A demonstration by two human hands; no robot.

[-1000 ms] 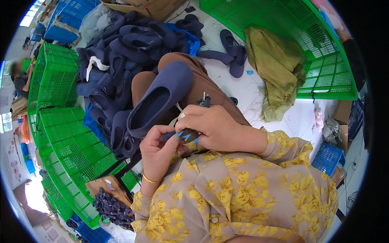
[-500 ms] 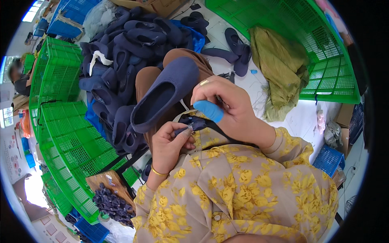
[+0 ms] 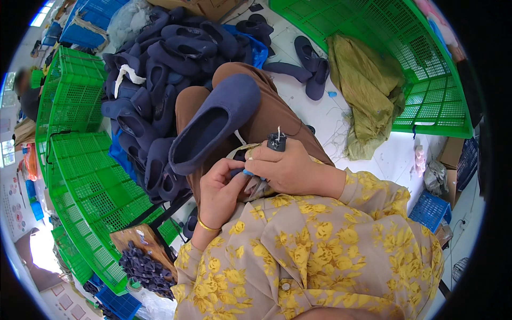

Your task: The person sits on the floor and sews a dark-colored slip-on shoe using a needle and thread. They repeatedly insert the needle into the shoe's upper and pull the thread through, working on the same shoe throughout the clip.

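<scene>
A navy slip-on fabric shoe (image 3: pixel 234 101) rests across my knees, its opening toward me. Just below its heel my hands meet over my lap. My left hand (image 3: pixel 216 186) is closed in a pinch at a small navy fabric piece (image 3: pixel 236 172), mostly hidden by the fingers. My right hand (image 3: pixel 290 168) is wrapped round a dark, stubby handle-like thing (image 3: pixel 277 141) with a white strand sticking out of its end. A blue cover shows at that hand's thumb tip, against the left fingers. The tool's working end, if any, is hidden.
A heap of navy shoes (image 3: pixel 186 45) lies ahead-left, with a few more shoes (image 3: pixel 314 72) on the floor. Green crates (image 3: pixel 77 165) stand left and a green crate (image 3: pixel 432 101) right, beside an olive sack (image 3: pixel 368 90). A wooden board (image 3: pixel 128 238) holds small navy pieces.
My right hand has turned over, back up, and moved down and left to meet the left hand. The dark handle's end now shows above it. My left hand has barely moved.
</scene>
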